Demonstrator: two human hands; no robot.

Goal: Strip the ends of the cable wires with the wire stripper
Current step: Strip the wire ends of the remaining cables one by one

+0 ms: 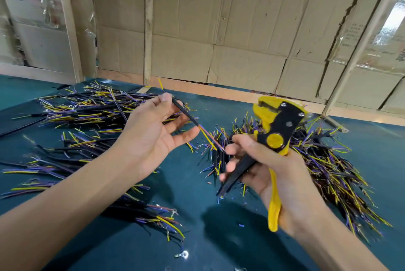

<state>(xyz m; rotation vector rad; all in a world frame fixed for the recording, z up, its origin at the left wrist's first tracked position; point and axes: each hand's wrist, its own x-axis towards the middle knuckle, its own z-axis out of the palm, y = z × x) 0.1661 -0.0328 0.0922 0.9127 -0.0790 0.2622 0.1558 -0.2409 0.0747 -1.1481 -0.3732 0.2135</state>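
My left hand [153, 137] holds a short black cable [187, 115] between the thumb and the fingers, palm up above the table. Yellow, purple and brown wires fan out of the cable's lower end and reach to the fingertips of my right hand. My right hand [274, 174] grips the yellow-and-black wire stripper [277, 130] by its handles, jaws pointing up and away from the cable. The jaws hold nothing.
A green table mat [208, 238] carries piles of cut cables: one large heap at the left [87, 113], another at the right [333, 165]. Bits of stripped insulation and a ring terminal [183, 255] lie near the front. A cardboard wall stands behind.
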